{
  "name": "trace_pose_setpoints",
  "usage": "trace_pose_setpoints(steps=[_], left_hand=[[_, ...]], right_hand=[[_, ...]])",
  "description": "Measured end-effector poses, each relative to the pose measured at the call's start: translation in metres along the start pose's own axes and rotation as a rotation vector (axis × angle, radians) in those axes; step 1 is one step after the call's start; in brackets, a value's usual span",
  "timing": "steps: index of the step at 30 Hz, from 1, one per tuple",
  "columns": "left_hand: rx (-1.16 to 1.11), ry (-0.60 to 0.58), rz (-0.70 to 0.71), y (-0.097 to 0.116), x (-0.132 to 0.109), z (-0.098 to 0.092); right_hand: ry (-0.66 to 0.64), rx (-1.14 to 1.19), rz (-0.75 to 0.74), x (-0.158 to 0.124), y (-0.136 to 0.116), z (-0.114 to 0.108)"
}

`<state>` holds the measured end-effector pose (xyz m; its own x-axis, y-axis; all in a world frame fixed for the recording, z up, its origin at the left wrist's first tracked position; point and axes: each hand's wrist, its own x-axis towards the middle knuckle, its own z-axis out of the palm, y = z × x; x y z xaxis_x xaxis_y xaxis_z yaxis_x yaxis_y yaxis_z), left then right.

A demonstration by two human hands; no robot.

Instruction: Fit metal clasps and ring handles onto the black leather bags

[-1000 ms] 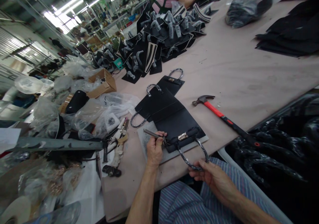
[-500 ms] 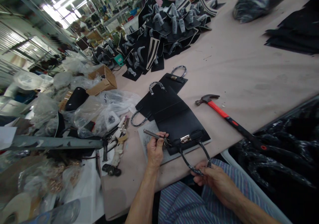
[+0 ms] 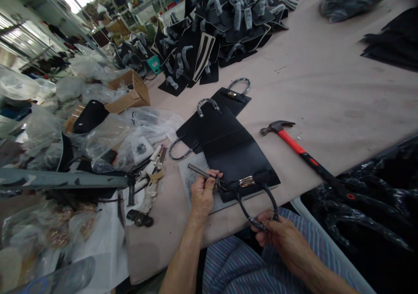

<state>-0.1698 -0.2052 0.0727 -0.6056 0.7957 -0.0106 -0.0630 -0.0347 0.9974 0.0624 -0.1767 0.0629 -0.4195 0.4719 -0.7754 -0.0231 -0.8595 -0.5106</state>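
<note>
Fingers of the left hand [image 3: 202, 196] are closed on a slim grey metal rod [image 3: 196, 170], its free end slanting away from the thumb; some small dark pieces [image 3: 218, 183] show at the fingertips, too small for me to make out; the right hand [image 3: 284, 233] has thumb and fingers clamped around a curved black handle in clear plastic [image 3: 243, 209], just past the near edge of the pale pinkish table [image 3: 326, 76]. Ahead of both sets of fingers lies the flat black leather-like bag panel [image 3: 233, 154] bearing that handle, its shiny pale-gold metal clasp [image 3: 247, 181] facing up; a speckled grey slab [image 3: 187, 174] shows beneath the panel and beside the left knuckles. From where I stand, it looks like lining up a fitting near the handle's foot; the next move seems to call for setting the rod squarely, panel flat; if a blow is wanted, the right fingers would have to leave the handle for the red-and-black claw hammer [image 3: 292, 142], lying beyond them and to their right.
</note>
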Motion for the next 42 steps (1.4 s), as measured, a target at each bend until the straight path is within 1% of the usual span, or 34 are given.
trace_pose_setpoints(steps=[7, 19, 27, 30, 35, 38, 42], left_hand=[[0.024, -0.049, 0.009, 0.0, -0.002, -0.001], [0.061, -0.077, 0.03, 0.001, 0.0, -0.004], [0.114, -0.087, 0.039, 0.002, -0.002, -0.001], [0.186, -0.083, 0.088, 0.003, -0.002, 0.001], [0.374, -0.096, 0.237, 0.006, -0.001, 0.004], [0.446, -0.122, 0.31, 0.008, -0.001, 0.005], [0.484, -0.139, 0.324, 0.009, -0.003, 0.005]], right_hand=[[0.009, 0.014, 0.02, 0.002, 0.0, 0.0], [0.034, -0.053, 0.003, 0.004, -0.001, 0.001], [0.023, -0.024, 0.008, 0.005, 0.002, -0.002], [0.019, 0.003, 0.017, 0.006, 0.002, -0.002], [0.012, -0.007, 0.016, 0.001, -0.003, 0.003], [0.004, -0.034, 0.007, -0.003, -0.005, 0.003], [-0.078, -0.046, -0.023, -0.006, -0.006, -0.005]])
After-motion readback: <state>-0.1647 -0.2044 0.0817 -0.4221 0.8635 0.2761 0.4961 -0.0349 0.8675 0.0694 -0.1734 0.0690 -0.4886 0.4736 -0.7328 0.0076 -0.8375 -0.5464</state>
